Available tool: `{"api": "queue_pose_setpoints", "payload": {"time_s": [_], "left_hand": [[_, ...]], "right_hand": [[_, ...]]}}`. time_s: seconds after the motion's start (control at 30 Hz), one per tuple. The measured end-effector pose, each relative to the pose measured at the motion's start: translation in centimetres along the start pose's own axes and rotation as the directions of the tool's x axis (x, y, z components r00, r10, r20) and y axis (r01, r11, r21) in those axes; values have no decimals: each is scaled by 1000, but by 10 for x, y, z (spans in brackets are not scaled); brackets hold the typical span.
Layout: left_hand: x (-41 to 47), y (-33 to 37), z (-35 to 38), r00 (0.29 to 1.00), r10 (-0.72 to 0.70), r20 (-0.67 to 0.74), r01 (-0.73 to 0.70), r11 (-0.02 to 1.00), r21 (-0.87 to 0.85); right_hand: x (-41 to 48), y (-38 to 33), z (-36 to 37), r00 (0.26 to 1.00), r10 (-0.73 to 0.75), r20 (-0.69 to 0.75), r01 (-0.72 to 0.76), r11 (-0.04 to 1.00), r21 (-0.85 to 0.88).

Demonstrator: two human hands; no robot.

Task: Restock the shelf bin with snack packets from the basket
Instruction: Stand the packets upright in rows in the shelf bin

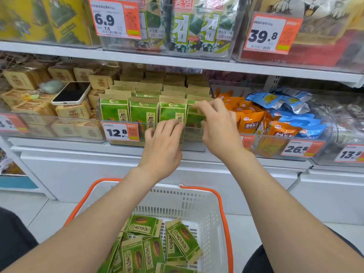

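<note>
A green snack packet (194, 117) stands upright, long axis vertical, at the right end of the front row in the clear shelf bin (194, 133), pinched at its top edge and side by the right hand (218, 127). It looks ready to go straight down into the gap beside its neighbours. The left hand (163, 142) bends its fingers over the bin's front rim against the next packet (173, 113); whether it grips cannot be told. More packets (149, 247) lie flat in the basket (177, 198) below, between the forearms and nearer the person, so the next reach is likely down and back.
</note>
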State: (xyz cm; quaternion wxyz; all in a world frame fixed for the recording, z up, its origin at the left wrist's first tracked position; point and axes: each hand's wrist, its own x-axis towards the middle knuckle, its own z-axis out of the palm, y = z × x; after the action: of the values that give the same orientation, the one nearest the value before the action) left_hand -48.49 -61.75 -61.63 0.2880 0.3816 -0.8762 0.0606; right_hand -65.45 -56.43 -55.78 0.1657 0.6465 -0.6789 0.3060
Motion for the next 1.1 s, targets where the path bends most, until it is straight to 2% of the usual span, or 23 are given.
{"api": "queue_pose_setpoints", "payload": {"time_s": [0.03, 0.1, 0.27, 0.4, 0.53, 0.7, 0.83, 0.97, 1.1], "left_hand": [[2, -2, -1, 1000, 5, 1, -5, 1000, 6], [4, -4, -2, 1000, 15, -3, -15, 1000, 13], [7, -4, -1, 1000, 13, -6, -13, 1000, -5], [7, -2, -2, 1000, 1, 8, -1, 1000, 4], [7, -1, -4, 999, 11, 30, -11, 1000, 29], [7, -1, -3, 998, 15, 62, -19, 998, 62], [5, -2, 1, 998, 12, 56, -14, 1000, 24], [2, -6, 3, 998, 27, 52, -25, 999, -39], [-5, -11, 3, 997, 48, 65, -37, 986, -165]], "right_hand": [[0, 1, 7, 1000, 7, 14, -5, 993, -122], [-1, 1, 15, 1000, 18, -12, -20, 973, -232], [7, 0, 14, 985, 25, -169, -71, 960, -271], [10, 4, 16, 986, -3, -166, -49, 949, -310], [6, 2, 18, 992, -47, -113, 3, 932, -364], [-14, -19, 27, 999, 33, -29, -42, 897, -440], [-20, -25, 32, 999, 43, -30, -52, 899, -434], [-28, -28, 35, 988, 65, 143, 8, 887, -461], [-23, -24, 28, 963, 89, 256, 30, 904, -426]]}}
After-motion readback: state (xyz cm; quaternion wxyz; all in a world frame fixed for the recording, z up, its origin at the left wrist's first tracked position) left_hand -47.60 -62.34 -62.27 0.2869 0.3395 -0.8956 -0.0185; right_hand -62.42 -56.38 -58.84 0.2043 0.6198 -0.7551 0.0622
